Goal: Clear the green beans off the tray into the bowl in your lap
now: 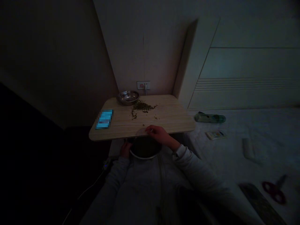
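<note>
My right hand [159, 135] is at the table's front edge, fingers pinched on a thin, pale, translucent piece [140, 132] whose kind I cannot make out. Below the edge, my left hand [126, 149] grips the left side of a dark bowl [145, 157] with a light rim; its inside is too dark to read. On the small wooden table [117, 126], beyond my right hand, lies a scattered pile of small dark greenish-brown grains [142, 106]. A single grain [143, 125] sits close to the front edge.
A shiny metal bowl [128, 97] stands at the table's back left, and a lit phone [104, 119] lies on its left side. A wall socket [143, 85] holds a plug. On the bed [201, 150] are a green bottle-like item [210, 118], a small pack [216, 134] and red-handled scissors [274, 191].
</note>
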Demonstrator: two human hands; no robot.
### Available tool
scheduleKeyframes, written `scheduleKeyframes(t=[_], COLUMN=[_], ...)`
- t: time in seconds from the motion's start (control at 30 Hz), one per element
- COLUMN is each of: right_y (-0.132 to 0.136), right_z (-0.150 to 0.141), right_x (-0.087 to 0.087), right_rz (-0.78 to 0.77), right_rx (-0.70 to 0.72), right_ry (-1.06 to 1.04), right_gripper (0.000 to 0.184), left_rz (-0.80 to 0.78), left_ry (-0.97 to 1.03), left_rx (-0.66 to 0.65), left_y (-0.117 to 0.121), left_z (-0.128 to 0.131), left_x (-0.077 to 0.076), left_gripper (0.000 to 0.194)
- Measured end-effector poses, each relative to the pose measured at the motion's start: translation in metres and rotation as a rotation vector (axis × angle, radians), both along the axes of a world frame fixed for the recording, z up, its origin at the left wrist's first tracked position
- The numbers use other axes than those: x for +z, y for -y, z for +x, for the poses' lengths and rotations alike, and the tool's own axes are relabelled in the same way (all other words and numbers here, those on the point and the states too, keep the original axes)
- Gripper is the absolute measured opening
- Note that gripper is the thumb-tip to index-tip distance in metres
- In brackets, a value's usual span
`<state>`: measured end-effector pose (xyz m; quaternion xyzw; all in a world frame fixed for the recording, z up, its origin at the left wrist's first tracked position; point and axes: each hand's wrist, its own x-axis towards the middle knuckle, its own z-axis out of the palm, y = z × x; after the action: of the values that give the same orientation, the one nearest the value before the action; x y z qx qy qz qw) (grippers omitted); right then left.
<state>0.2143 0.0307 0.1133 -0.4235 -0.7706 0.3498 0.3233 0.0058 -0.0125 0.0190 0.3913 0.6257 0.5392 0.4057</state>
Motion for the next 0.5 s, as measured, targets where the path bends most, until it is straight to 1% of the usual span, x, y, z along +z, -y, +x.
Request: scheduleKeyframes(t=[0.17, 0.27, 0.37, 0.5], right_y=[0.0, -0.002, -0.005, -0.01], right_z=[0.003, 0.005, 0.009, 0.02], right_x=[-0.004, -0.004, -0.003, -0.003], right_rz=[-0.003, -0.01, 0.008, 0.021], right_rx=[-0.126, -0.22, -0.301, -0.354], right_ry=[-0.004, 0.033, 0.069, 0.107], right_gripper=[0.023, 0.024, 0.024, 0.023], left_rz=[-0.068, -0.084, -0.081, -0.076], left_ry=[0.03, 0.047, 0.045, 0.079], left_rx=[0.019, 0.019, -0.009, -0.029], left_y=[-0.001, -0.001, -0.001, 0.0], left_z=[0.003, 0.003, 0.002, -0.001], left_x=[0.004, 0.001, -0.003, -0.002], left_gripper=[0.014, 0.015, 0.017, 0.018])
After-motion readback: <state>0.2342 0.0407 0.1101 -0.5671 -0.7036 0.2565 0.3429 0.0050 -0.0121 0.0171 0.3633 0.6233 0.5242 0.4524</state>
